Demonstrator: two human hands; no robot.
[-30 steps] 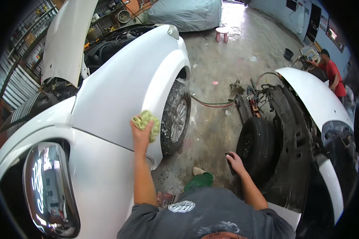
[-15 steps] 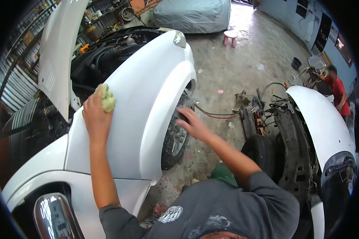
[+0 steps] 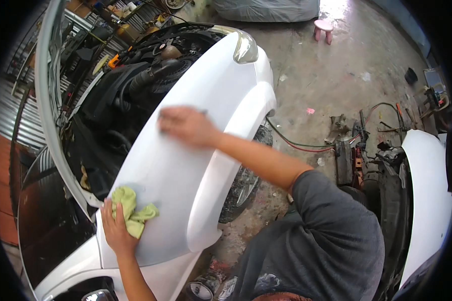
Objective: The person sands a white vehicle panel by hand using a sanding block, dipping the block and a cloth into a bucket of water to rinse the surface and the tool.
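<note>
A silver-white car fender (image 3: 173,185) lies before me, with a duller grey patch along its top. My left hand (image 3: 118,233) rests on its near inner edge, closed on a crumpled yellow-green cloth (image 3: 134,213) that spills over the panel. Farther forward, my right hand (image 3: 188,128) is pressed to the fender, blurred by motion. Its fingers are bent over something dark, of which only small edges show; the kind cannot be made out. The open engine bay (image 3: 145,80) borders the fender on the left.
The raised hood (image 3: 47,75) stands at left. Below the fender's arch is a wheel (image 3: 243,188). A detached white body panel (image 3: 427,195) and dark car parts stand at right. Hoses (image 3: 306,146) cross the floor. A pink stool (image 3: 323,31) and a covered car (image 3: 266,10) are farther back.
My right hand has moved left from beside the wheel onto the fender's top. My left hand has drawn back toward me along the inner edge with the cloth. The view has shifted.
</note>
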